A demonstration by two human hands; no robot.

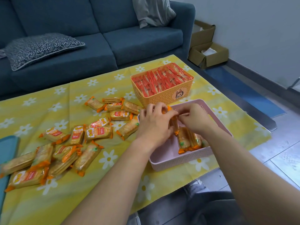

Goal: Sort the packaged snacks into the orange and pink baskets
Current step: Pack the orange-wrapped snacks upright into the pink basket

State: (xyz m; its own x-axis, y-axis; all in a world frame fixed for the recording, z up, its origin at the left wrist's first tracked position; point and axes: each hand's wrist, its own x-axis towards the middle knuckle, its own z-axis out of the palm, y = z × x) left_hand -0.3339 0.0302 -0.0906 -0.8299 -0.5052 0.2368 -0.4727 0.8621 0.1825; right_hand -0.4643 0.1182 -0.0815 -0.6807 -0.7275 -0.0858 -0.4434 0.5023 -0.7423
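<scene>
Yellow daisy-print cloth [113, 184] covers the counter, and its near edge ends just above the person's knees. The pink basket [178, 159] sits close to that near edge, and both hands meet over it. The left hand [154, 122] and the right hand [194, 119] are close together, with their fingers curled on an orange-wrapped packet [175, 123] held upright in the basket's far half. A few standing packets [188, 140] lean on edge along the basket's right wall, and its left floor is bare.

The orange basket [162, 96] stands just behind the pink rim, packed full of red packets [162, 78]. Loose packets [73, 143] lie scattered on the cloth to the left of the hands. The nearest is just beside the pink basket's left wall, and the farthest reach a teal tray [8, 146] at the counter's left edge. Bare cloth lies open in front of the pile and under the forearms. A blue sofa [97, 46] stands close behind the counter's far edge.
</scene>
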